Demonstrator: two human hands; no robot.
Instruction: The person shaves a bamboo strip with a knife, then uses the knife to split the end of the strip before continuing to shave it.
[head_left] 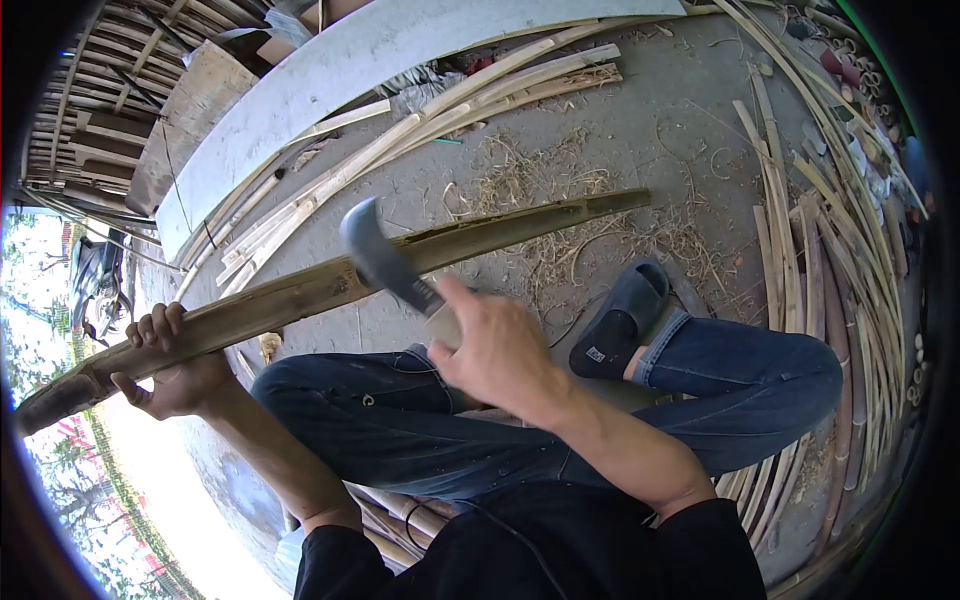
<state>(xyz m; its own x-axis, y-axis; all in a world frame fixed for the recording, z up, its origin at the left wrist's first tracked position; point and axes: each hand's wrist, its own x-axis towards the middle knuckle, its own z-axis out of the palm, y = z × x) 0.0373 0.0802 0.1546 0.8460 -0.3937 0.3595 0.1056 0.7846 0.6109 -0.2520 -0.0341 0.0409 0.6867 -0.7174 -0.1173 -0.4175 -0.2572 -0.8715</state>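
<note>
A long split length of bamboo (pixel 270 306) runs slantwise from the lower left to the middle right, its far end over the floor. Near its left end, my left hand (pixel 180 375) is closed around it, fingers over the top edge. My right hand (pixel 495 345) grips the handle of a billhook (pixel 380 255) with a broad, hooked blade. The blade crosses in front of the bamboo near its middle; whether it touches is hard to tell. Part of the handle is hidden in my right hand.
Bamboo strips (pixel 400 130) lie along a long pale panel (pixel 350 60) at the back. More strips (pixel 850 260) are heaped on the right. Shavings (pixel 560 230) litter the floor. My legs in jeans (pixel 740 385) and a slippered foot (pixel 625 320) are below the bamboo.
</note>
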